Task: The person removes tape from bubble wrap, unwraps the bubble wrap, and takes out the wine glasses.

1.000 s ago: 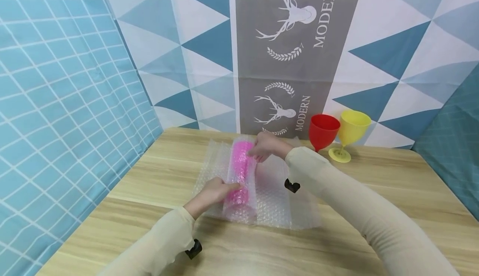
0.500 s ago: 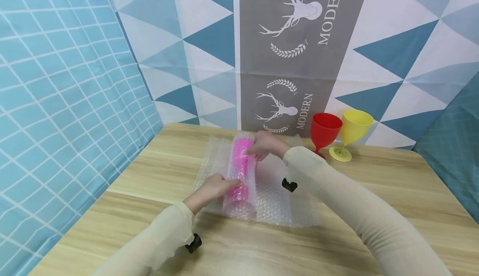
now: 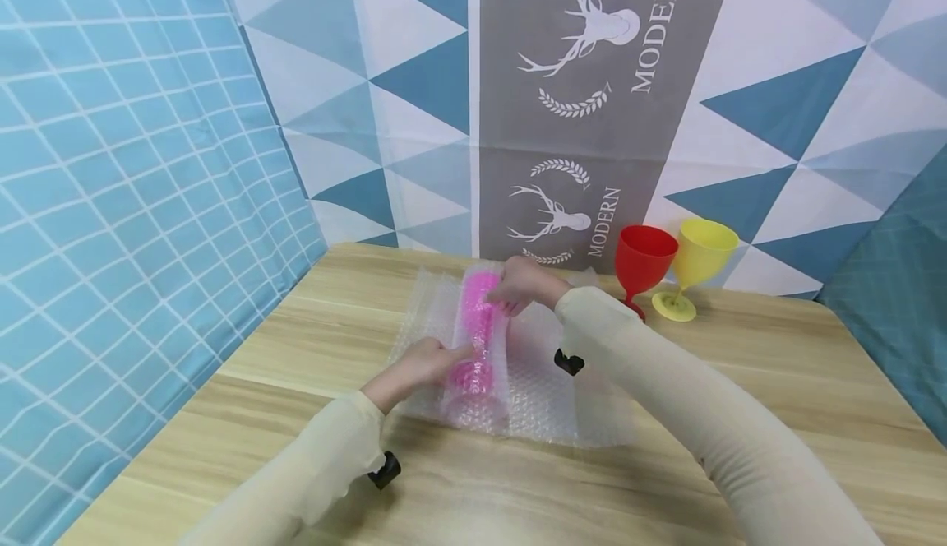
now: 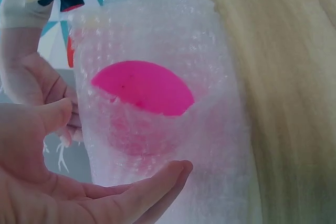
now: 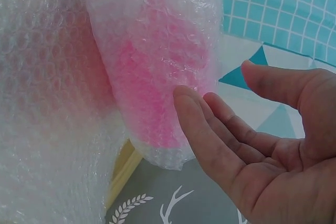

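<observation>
A pink plastic goblet (image 3: pixel 473 378) lies rolled in clear bubble wrap (image 3: pixel 543 402) on the wooden table. Its round pink end (image 4: pixel 144 86) shows inside the open near end of the roll in the left wrist view. My left hand (image 3: pixel 423 363) rests along the roll's left side near that end, fingers extended and thumb apart. At the far end, my right hand (image 3: pixel 522 283) touches the roll from the right; in the right wrist view its fingertips (image 5: pixel 184 94) meet the wrap, thumb held away. Loose wrap spreads flat on both sides of the roll.
A red goblet (image 3: pixel 645 258) and a yellow goblet (image 3: pixel 703 254) stand upright at the table's back right. Behind the table (image 3: pixel 288 414) hangs a patterned cloth (image 3: pixel 562 131); blue gridded cloth (image 3: pixel 126 201) covers the left side.
My left hand has slid slightly farther along the roll, away from me. The right hand stays at the far end, nearly still. The head view has shifted a little.
</observation>
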Demonstrator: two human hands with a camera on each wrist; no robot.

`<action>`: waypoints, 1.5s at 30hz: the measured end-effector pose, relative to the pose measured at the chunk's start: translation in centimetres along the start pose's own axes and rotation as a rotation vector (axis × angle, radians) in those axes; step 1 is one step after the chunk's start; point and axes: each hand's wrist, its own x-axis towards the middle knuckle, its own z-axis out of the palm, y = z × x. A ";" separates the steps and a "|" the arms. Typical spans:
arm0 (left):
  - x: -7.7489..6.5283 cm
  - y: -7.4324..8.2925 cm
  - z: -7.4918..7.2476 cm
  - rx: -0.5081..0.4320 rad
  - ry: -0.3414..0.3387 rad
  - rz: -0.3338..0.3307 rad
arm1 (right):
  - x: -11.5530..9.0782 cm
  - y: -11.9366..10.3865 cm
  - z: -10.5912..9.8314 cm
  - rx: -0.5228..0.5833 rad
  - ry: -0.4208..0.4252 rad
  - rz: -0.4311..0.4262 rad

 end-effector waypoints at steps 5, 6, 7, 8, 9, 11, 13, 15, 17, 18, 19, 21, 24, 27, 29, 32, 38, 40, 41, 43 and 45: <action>0.8 0.2 -0.4 -0.060 -0.027 -0.011 | 0.0 0.2 -0.1 -0.011 0.000 0.003; 0.9 0.2 -0.5 -0.071 -0.029 -0.014 | 0.0 0.2 -0.1 -0.008 0.000 0.006; 1.1 0.2 -0.5 -0.088 -0.038 -0.011 | 0.1 0.2 0.0 -0.009 0.001 0.008; 1.2 0.2 -0.5 -0.099 -0.042 -0.012 | 0.1 0.2 0.0 -0.010 0.005 0.011; 1.3 0.2 -0.5 -0.110 -0.049 -0.011 | 0.1 0.2 0.0 -0.012 0.011 0.015; 1.4 0.2 -0.4 -0.141 -0.062 -0.006 | 0.2 0.1 -0.1 -0.018 0.026 0.023; 1.5 0.1 -0.3 -0.154 -0.069 -0.002 | 0.3 0.0 -0.2 -0.032 0.040 0.028; 1.5 0.1 -0.3 -0.157 -0.069 0.001 | 0.3 -0.1 -0.4 -0.031 0.050 0.037; 1.6 0.0 -0.2 -0.156 -0.064 -0.001 | 0.4 -0.1 -0.4 -0.034 0.055 0.045; 1.7 0.0 -0.1 -0.152 -0.062 0.001 | 0.4 -0.1 -0.4 -0.039 0.058 0.050; 1.7 0.0 -0.1 -0.152 -0.058 0.001 | 0.4 -0.1 -0.4 -0.039 0.061 0.054; 1.6 0.0 -0.1 -0.135 -0.050 0.004 | 0.5 -0.1 -0.4 -0.030 0.070 0.067; 1.5 0.0 -0.1 -0.106 -0.043 0.009 | 0.6 -0.1 -0.5 -0.018 0.070 0.083; 1.4 0.0 -0.1 -0.082 -0.035 0.012 | 0.7 -0.1 -0.5 0.002 0.061 0.097; 1.5 0.0 -0.1 -0.075 -0.030 0.014 | 0.8 -0.1 -0.4 0.014 0.056 0.102; 1.5 0.1 0.0 -0.067 -0.024 0.009 | 0.8 -0.1 -0.3 0.016 0.062 0.116; 1.5 0.4 0.1 -0.064 -0.020 0.007 | 1.1 -0.1 -0.2 0.013 0.093 0.146; 1.5 0.4 0.2 -0.066 -0.015 0.009 | 1.2 0.0 -0.1 0.023 0.092 0.147; 1.4 0.4 0.2 -0.063 -0.012 0.009 | 1.2 0.0 -0.1 0.029 0.089 0.145; 1.4 0.4 0.3 -0.063 -0.007 0.007 | 1.2 0.2 0.0 0.044 0.083 0.138; 1.4 0.4 0.3 -0.059 -0.001 0.006 | 1.2 0.3 0.2 0.048 0.079 0.130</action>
